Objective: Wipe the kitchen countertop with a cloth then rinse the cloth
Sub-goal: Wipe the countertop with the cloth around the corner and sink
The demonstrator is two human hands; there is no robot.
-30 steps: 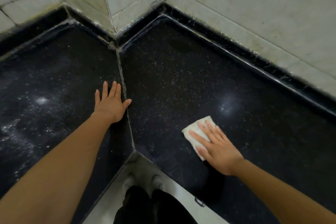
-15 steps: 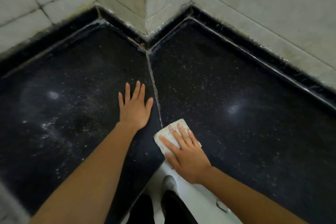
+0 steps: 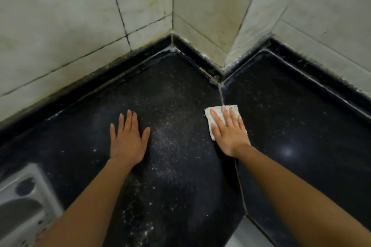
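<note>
A black speckled countertop (image 3: 180, 166) fills the corner below tiled walls. A folded white cloth (image 3: 214, 112) lies on the seam between its two slabs. My right hand (image 3: 228, 132) presses flat on the cloth with straight fingers, covering most of it. My left hand (image 3: 128, 138) rests flat on the bare counter to the left, fingers spread. Pale dust specks lie on the counter between my hands.
Pale tiled walls (image 3: 80, 26) rise behind the counter, with a protruding wall corner (image 3: 200, 16) at the back. A grey stove (image 3: 22, 202) sits at the lower left. The counter's front edge (image 3: 249, 218) drops to a light floor at lower right.
My right hand has slid the cloth left and farther back, from the right slab onto the seam. My left hand stays flat on the counter. The view has swung left, bringing the stove in.
</note>
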